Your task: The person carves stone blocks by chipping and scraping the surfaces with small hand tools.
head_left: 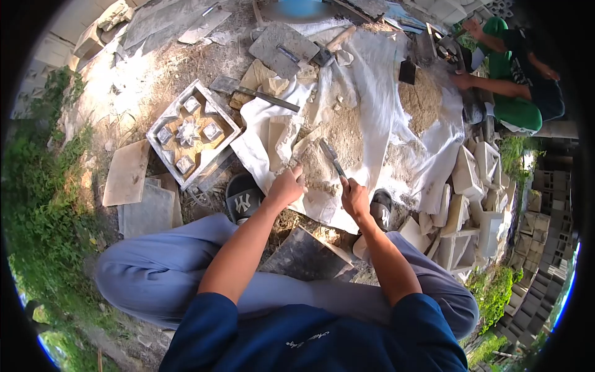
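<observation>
In the middle of the view, my right hand [354, 197] is wrapped round a slim hand tool [332, 156] with a flat greyish end that points up and away from me. My left hand [286, 187] is closed beside a pale stone-like block [282, 141]; a small bit of something shows at its fingers, too little to name. Sandy, crumbled material [344, 127] lies beyond both hands on a white cloth sheet [372, 80]. To the left rests a square mould [194, 133] with a star shape and several raised blocks inside.
Beyond the hands lie a flat plate with a handle [283, 49], a hammer [331, 48] and a long dark bar [269, 99]. Pale cast blocks [468, 173] are piled at right. Flat slabs [127, 173] lie left. Another person [527, 80] sits at the upper right.
</observation>
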A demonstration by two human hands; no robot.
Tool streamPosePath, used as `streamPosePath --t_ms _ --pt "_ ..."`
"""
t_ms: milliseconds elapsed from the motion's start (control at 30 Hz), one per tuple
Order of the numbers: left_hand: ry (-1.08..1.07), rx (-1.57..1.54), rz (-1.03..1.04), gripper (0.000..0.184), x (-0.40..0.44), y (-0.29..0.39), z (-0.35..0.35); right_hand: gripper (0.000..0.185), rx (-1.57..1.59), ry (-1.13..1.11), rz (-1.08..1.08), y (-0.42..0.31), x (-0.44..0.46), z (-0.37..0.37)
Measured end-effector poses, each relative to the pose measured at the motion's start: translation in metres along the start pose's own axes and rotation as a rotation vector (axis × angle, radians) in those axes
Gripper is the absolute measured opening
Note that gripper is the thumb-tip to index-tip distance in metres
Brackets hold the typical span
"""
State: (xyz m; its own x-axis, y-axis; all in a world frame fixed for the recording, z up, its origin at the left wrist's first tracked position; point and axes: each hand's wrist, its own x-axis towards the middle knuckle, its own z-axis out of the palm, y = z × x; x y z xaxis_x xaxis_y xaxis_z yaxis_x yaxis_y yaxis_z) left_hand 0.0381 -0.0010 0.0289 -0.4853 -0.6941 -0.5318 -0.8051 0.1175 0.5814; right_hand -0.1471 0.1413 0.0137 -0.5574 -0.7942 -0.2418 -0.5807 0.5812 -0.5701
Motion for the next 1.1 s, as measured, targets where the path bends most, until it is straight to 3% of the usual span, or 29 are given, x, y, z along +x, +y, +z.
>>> streamPosePath --t_ms 67,133,167,267,333,433,500,600,633,667,733,867,1000,1067,1100 --pt "-0.037 -0.013 -0.062 0.035 0.012 -0.02 0.017 0.038 0.093 0.069 -0.059 -0.007 -0.003 0.0" --pt "0.102 0.027 0.139 0.034 0.004 -0.01 0.008 0.035 0.093 0.05 -0.084 0.001 -0.011 0.01" --pt "-0.064 -0.09 -0.009 0.033 0.0 0.002 -0.003 0.033 0.09 0.044 -0.106 0.008 -0.014 0.015" --pt "-0.108 -0.11 -0.165 0.033 0.001 0.006 -0.003 0.039 -0.146 -0.109 -0.003 0.028 -0.014 0.032" --pt "-0.085 -0.133 -0.062 0.03 -0.004 0.013 -0.012 0.047 -0.116 -0.123 0.052 0.018 -0.006 0.027" --pt "-0.119 -0.101 -0.167 0.034 -0.006 0.018 -0.015 0.051 -0.11 -0.107 0.03 0.007 -0.002 0.006" --pt "-0.044 -0.028 -0.046 0.034 -0.008 0.012 -0.012 0.043 -0.015 -0.018 -0.043 0.0 -0.002 0.002" --pt "-0.112 -0.145 -0.132 0.032 -0.01 0.017 -0.016 0.035 0.044 0.029 -0.085 -0.014 -0.01 0.005" --pt "0.014 -0.038 0.035 0.032 -0.007 0.009 -0.009 0.031 0.064 0.061 -0.119 -0.013 -0.014 0.007" --pt "0.019 -0.035 0.041 0.032 -0.002 0.002 -0.004 0.03 -0.02 0.003 -0.129 -0.004 -0.016 0.015" --pt "-0.068 -0.069 -0.017 0.036 -0.001 0.003 -0.003 0.035 -0.179 -0.119 -0.075 0.011 -0.016 0.031" --pt "-0.135 -0.166 -0.163 0.032 -0.01 0.021 -0.018 0.043 -0.191 -0.148 0.04 0.0 -0.01 0.021" --pt "-0.01 -0.019 -0.078 0.036 0.006 -0.006 0.007 0.046 -0.11 -0.059 -0.011 -0.014 -0.004 -0.001" --pt "-0.099 -0.085 -0.129 0.036 0.002 -0.001 0.002 0.044 -0.066 -0.045 -0.022 -0.02 -0.01 0.003" --pt "-0.051 -0.046 -0.038 0.036 0.003 -0.004 0.004 0.043 -0.015 -0.022 -0.036 -0.023 -0.012 0.005"
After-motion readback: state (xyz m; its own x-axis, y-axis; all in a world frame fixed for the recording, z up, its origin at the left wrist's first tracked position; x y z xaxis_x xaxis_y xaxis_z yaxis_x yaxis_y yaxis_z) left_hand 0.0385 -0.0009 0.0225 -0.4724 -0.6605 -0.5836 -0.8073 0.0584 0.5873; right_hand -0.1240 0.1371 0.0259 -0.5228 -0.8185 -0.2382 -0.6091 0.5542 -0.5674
